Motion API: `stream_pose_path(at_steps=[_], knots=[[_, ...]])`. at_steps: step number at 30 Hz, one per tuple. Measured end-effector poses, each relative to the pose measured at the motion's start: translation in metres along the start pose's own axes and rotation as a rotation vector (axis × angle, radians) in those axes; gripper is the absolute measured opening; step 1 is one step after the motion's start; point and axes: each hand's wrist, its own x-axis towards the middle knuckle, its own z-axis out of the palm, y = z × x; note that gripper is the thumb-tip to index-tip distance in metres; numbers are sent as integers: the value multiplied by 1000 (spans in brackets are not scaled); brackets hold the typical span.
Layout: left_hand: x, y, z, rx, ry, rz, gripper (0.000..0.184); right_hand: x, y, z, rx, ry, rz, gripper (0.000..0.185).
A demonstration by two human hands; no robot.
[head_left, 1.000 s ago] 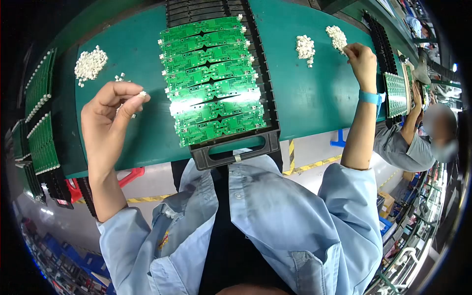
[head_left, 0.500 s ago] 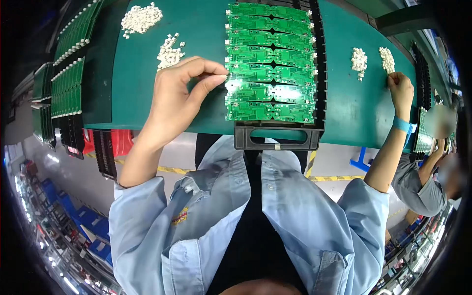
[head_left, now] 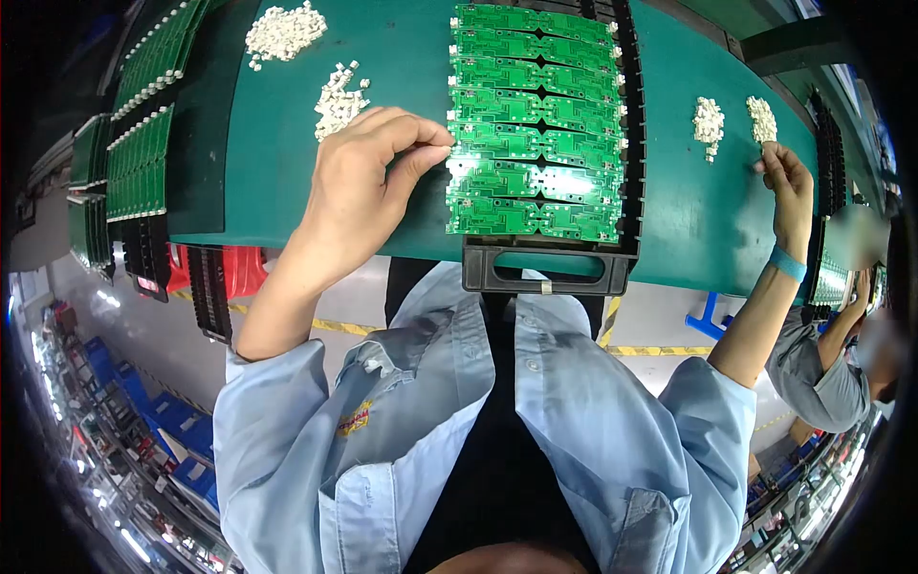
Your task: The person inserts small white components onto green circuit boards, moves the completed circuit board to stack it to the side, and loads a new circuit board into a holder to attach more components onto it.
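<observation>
Several green circuit boards [head_left: 535, 100] lie in rows on a black rack [head_left: 628, 153] in front of me, with small white connectors along parts of both side edges. My left hand [head_left: 368, 177] is closed in a pinch, thumb and forefinger at the left edge of a board in the lower half. Whatever sits between those fingertips is too small to make out. On the right, my right hand [head_left: 789, 182] has its fingers drawn together at the near end of a small connector pile [head_left: 761, 117]. Its fingertips hide anything they may hold.
More white connectors lie in a large pile [head_left: 285, 34], a smaller left pile [head_left: 339, 100] and another right pile [head_left: 709, 124] on the green mat [head_left: 402, 48]. Racked boards [head_left: 140, 167] stand at left. A person in grey [head_left: 822, 383] sits at far right.
The view has shifted slightly, so the boards and piles appear a little further right. My left hand stays at the board edge. My right hand's fingers have drawn slightly back at the pile.
</observation>
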Motion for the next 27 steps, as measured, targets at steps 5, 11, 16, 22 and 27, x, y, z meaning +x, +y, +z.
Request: stream_pose_path(at_steps=[5, 11, 16, 22, 27], knots=[[2, 6, 3, 103, 12, 84, 10, -5, -24, 15, 363, -16, 59, 19], [9, 2, -9, 153, 37, 91, 10, -20, -64, 45, 486, -189, 13, 20], [50, -59, -45, 487, 248, -127, 15, -34, -94, 69, 535, -329, 16, 18], [75, -120, -60, 576, 171, -102, 13, -40, -119, 92, 564, -478, -3, 15], [79, -125, -63, 512, 122, -139, 12, -43, -119, 97, 518, -486, -52, 10]])
